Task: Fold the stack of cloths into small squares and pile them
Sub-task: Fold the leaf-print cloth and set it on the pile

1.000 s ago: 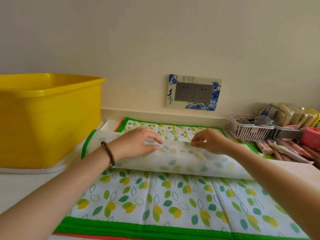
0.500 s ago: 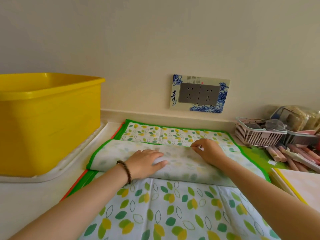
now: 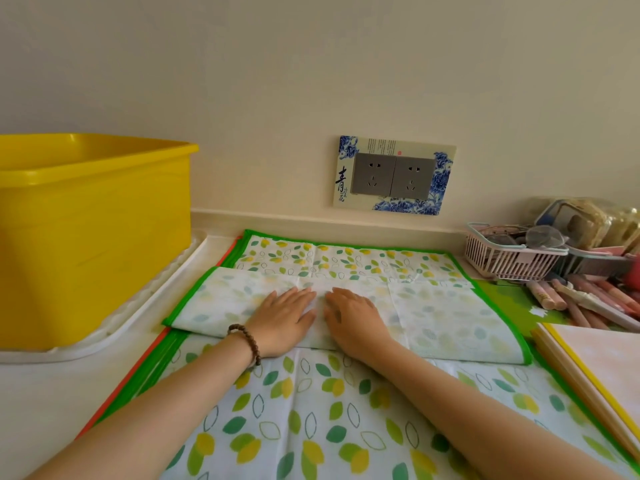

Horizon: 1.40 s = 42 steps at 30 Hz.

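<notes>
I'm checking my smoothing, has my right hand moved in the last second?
Yes. The right hand came off the folded cloth's far edge, toward the person and leftward; it now lies flat below the socket plate's left end.

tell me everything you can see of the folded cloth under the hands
The folded cloth is a long flat band lying crosswise on the spread leaf-print cloths. Its pale reverse side faces up, with the green and yellow leaf print showing faintly through, and bright green trim runs along its left and right ends. It looks thin and soft, with faint crease lines. The left hand and right hand press on its middle, side by side, fingers straight.
</notes>
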Tool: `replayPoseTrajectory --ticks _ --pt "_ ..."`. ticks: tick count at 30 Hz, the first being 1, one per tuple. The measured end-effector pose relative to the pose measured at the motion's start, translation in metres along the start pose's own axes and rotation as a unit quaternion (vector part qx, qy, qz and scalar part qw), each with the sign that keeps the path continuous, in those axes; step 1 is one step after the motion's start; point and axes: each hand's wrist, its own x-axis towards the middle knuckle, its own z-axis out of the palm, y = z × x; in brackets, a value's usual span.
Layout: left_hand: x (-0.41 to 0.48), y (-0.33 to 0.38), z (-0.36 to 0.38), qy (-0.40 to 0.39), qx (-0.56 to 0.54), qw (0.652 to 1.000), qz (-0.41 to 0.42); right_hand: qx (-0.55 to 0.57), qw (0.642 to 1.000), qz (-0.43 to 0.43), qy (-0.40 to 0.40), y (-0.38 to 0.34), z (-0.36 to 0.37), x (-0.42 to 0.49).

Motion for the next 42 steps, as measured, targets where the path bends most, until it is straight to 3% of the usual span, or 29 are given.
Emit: replayPoseTrajectory --ticks 10,23,31,42 --pt "-0.003 0.0 -0.001 -0.015 0.018 1.0 0.001 -0.059 0.994 0.066 -0.071 0.042 -0.012 -0.017" --pt "-0.002 -0.001 -0.001 -0.019 0.011 1.0 0.014 -0.095 0.979 0.163 -0.076 0.136 -0.055 -0.051" --pt "-0.002 0.0 0.0 -0.018 0.0 1.0 0.007 -0.095 0.976 0.182 -0.08 0.138 -0.063 -0.052" --pt "-0.004 0.003 -0.002 -0.017 0.022 1.0 -0.001 -0.047 0.995 0.026 -0.078 0.054 -0.026 -0.038"
